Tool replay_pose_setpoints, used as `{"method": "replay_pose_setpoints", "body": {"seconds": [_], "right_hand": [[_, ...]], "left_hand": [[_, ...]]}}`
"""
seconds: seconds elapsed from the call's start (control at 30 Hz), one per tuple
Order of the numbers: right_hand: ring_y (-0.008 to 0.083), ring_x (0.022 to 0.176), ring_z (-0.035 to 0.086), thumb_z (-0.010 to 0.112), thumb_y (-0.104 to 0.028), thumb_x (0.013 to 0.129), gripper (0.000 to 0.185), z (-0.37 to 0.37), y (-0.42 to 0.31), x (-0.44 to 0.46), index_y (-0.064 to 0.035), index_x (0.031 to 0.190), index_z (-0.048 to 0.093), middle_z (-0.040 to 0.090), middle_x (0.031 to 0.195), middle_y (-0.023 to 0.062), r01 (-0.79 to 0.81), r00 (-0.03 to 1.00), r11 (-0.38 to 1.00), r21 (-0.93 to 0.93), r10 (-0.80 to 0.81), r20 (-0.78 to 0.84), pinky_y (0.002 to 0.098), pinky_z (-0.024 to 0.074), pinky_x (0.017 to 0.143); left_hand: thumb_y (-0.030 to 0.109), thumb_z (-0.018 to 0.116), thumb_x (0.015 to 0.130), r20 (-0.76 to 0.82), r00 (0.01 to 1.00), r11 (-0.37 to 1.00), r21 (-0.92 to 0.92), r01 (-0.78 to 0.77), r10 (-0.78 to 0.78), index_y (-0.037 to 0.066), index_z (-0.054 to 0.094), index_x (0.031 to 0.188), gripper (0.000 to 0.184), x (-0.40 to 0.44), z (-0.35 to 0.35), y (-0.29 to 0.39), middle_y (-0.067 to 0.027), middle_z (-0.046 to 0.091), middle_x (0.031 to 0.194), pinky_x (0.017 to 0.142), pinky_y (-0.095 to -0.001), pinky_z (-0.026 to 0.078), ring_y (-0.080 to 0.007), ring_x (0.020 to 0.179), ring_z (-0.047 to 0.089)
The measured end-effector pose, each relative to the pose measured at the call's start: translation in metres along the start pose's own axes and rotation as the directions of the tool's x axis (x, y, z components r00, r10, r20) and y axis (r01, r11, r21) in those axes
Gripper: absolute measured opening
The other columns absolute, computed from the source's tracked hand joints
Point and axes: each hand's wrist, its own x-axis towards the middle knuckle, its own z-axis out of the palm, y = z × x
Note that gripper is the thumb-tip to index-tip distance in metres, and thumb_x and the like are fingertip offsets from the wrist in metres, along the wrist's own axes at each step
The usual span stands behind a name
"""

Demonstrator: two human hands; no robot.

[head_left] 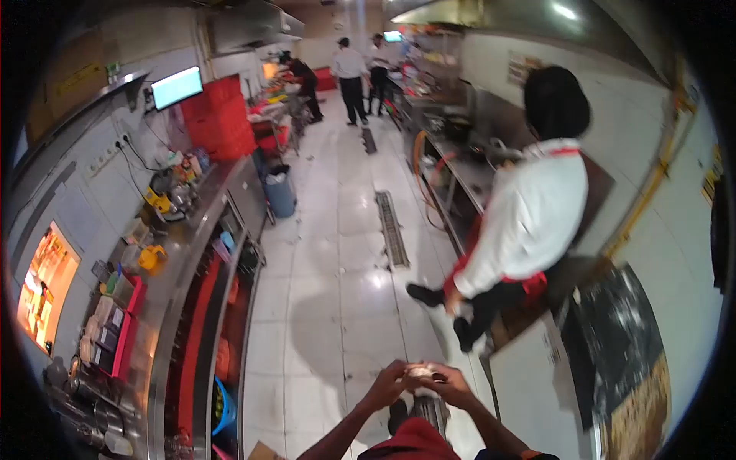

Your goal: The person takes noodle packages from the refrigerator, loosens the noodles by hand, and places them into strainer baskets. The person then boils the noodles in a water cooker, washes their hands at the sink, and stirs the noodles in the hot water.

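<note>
Near the bottom centre, my left hand (389, 386) and my right hand (454, 386) come together in front of my body. Between their fingers is a small pale item (421, 372), held by both hands. Its exact nature is too small to tell. The fingers of both hands are bent around it. Below the hands show red clothing (418, 438) and a metal floor grate (432, 412).
A person in white (529, 215) stands at the right by the cooking counter (468, 172). A steel counter (172, 268) with containers runs along the left. Red crates (218, 119), a blue bin (280, 193) and a floor drain (392, 230) lie ahead. Several people stand farther back.
</note>
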Motion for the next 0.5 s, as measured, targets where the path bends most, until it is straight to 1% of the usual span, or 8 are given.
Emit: {"method": "replay_pose_setpoints", "body": {"seconds": [0.03,0.07,0.1,0.17,0.27,0.4,0.43,0.5], "right_hand": [[0.0120,0.086,0.060,0.062,-0.013,0.086,0.025,0.006,-0.003,0.055,0.0016,0.106,0.059,0.063,0.094,0.0065,0.046,0.995,0.999,0.000,-0.046,0.094,0.0271,0.0499,0.073],[0.0122,0.083,0.060,0.060,-0.015,0.086,0.024,0.010,0.009,0.111,0.0026,0.103,0.060,0.064,0.090,0.0069,0.073,0.991,0.975,-0.209,-0.048,0.123,0.0269,0.0497,0.073],[0.0121,0.080,0.060,0.060,-0.016,0.087,0.024,0.023,-0.010,0.158,0.0031,0.102,0.061,0.064,0.088,0.0081,-0.039,0.984,0.985,-0.169,0.067,0.163,0.0267,0.0500,0.072],[0.0125,0.079,0.059,0.060,-0.015,0.086,0.026,0.040,-0.006,0.258,0.0044,0.103,0.060,0.064,0.090,0.0089,-0.089,0.917,0.989,-0.114,0.126,0.379,0.0263,0.0492,0.073],[0.0118,0.078,0.058,0.063,-0.014,0.084,0.024,0.082,-0.031,0.383,0.0040,0.099,0.061,0.064,0.089,0.0083,-0.031,0.831,0.998,-0.059,0.059,0.554,0.0255,0.0477,0.073],[0.0104,0.076,0.057,0.068,-0.014,0.080,0.020,0.119,-0.020,0.545,0.0000,0.093,0.061,0.062,0.084,0.0048,-0.238,0.825,0.970,0.058,0.170,0.540,0.0249,0.0456,0.070],[0.0104,0.076,0.057,0.068,-0.014,0.080,0.020,0.124,-0.020,0.579,0.0000,0.093,0.061,0.062,0.084,0.0048,-0.239,0.827,0.969,0.057,0.173,0.535,0.0249,0.0456,0.070],[0.0110,0.078,0.057,0.067,-0.014,0.081,0.021,0.122,-0.032,0.656,0.0008,0.095,0.061,0.062,0.084,0.0043,-0.230,0.893,0.972,0.042,0.194,0.405,0.0246,0.0455,0.071]], "left_hand": [[0.017,0.062,0.083,-0.107,0.991,0.984,-0.167,0.055,-0.074,0.001,0.052,0.116,0.038,0.020,-0.030,0.013,-0.0100,0.056,0.104,0.072,-0.0320,0.053,-0.0187,0.093,0.059],[0.016,0.063,0.082,-0.217,0.972,0.971,-0.237,0.036,-0.089,0.001,0.052,0.115,0.038,0.038,-0.064,0.019,-0.0103,0.057,0.104,0.070,-0.0319,0.053,-0.0196,0.092,0.059],[0.015,0.064,0.081,-0.317,0.941,0.952,-0.305,0.012,-0.114,0.001,0.052,0.114,0.038,0.055,-0.099,0.023,-0.0105,0.057,0.105,0.069,-0.0318,0.053,-0.0205,0.092,0.060],[0.016,0.064,0.082,-0.458,0.887,0.984,-0.174,-0.027,-0.057,0.000,0.052,0.113,0.037,0.083,-0.171,0.026,-0.0108,0.057,0.105,0.066,-0.0309,0.053,-0.0206,0.090,0.061],[0.011,0.062,0.083,-0.583,0.809,0.954,-0.278,-0.110,-0.076,-0.001,0.052,0.109,0.031,0.126,-0.261,0.043,-0.0100,0.058,0.102,0.066,-0.0308,0.052,-0.0196,0.087,0.061],[0.010,0.060,0.084,-0.601,0.779,0.837,-0.509,-0.201,-0.178,0.001,0.051,0.110,0.030,0.217,-0.384,0.036,-0.0092,0.057,0.103,0.074,-0.0324,0.051,-0.0180,0.093,0.058],[0.010,0.060,0.084,-0.596,0.783,0.835,-0.513,-0.198,-0.180,0.001,0.051,0.110,0.030,0.242,-0.415,0.034,-0.0092,0.057,0.103,0.074,-0.0324,0.051,-0.0180,0.093,0.058],[0.012,0.058,0.085,-0.571,0.809,0.946,-0.320,-0.060,-0.142,0.002,0.051,0.111,0.029,0.312,-0.473,0.041,-0.0089,0.056,0.106,0.079,-0.0325,0.049,-0.0177,0.096,0.056]]}}
